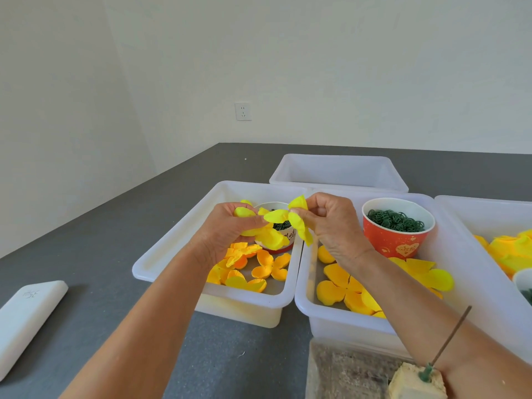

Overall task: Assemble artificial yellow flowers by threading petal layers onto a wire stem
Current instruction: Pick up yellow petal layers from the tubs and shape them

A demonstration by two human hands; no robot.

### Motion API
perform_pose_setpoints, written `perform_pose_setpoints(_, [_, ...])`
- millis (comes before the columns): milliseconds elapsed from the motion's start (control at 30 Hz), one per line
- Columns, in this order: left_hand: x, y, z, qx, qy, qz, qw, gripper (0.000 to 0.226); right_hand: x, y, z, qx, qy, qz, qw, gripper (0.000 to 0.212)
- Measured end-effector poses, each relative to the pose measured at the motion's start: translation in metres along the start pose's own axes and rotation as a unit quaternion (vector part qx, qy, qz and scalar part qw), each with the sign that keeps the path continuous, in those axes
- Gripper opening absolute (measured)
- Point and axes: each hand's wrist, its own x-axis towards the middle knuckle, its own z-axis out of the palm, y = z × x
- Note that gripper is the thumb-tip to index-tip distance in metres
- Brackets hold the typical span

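Note:
My left hand (230, 228) grips a bunch of yellow petal layers (266, 236) above the left white bin (172, 249). My right hand (331, 223) pinches another yellow petal layer (298, 221) just beside them, and the two sets touch in the middle. Loose orange-yellow petal layers (267, 267) lie in the left bin, and more petal pieces (345, 289) lie in the middle bin (305, 306). A thin wire stem (452, 338) stands tilted in a foam block (414, 383) at the bottom right.
A red paper cup (397, 240) of green plastic rings stands in the middle bin. A second cup (283, 240) sits behind my hands. Behind them stands another white bin (339, 171), and a bin (489, 226) with petals is at the right. A white flat object (28, 318) lies left.

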Motion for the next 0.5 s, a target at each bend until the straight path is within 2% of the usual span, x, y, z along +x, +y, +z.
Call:
perform_pose_setpoints(133, [0.0, 0.0, 0.0, 0.007, 0.019, -0.007, 1.0, 0.019, 0.001, 0.001, 0.0, 0.013, 0.001, -0.01, 1.0, 0.021])
perform_pose_setpoints(333, [0.001, 0.0, -0.001, -0.068, 0.042, -0.02, 0.997, 0.01, -0.009, -0.001, 0.009, 0.023, -0.133, -0.055, 0.989, 0.002])
perform_pose_setpoints(500, [0.001, 0.001, -0.001, -0.094, 0.027, -0.016, 0.995, 0.005, -0.013, 0.0, 0.013, -0.072, -0.16, -0.099, 0.979, 0.021])
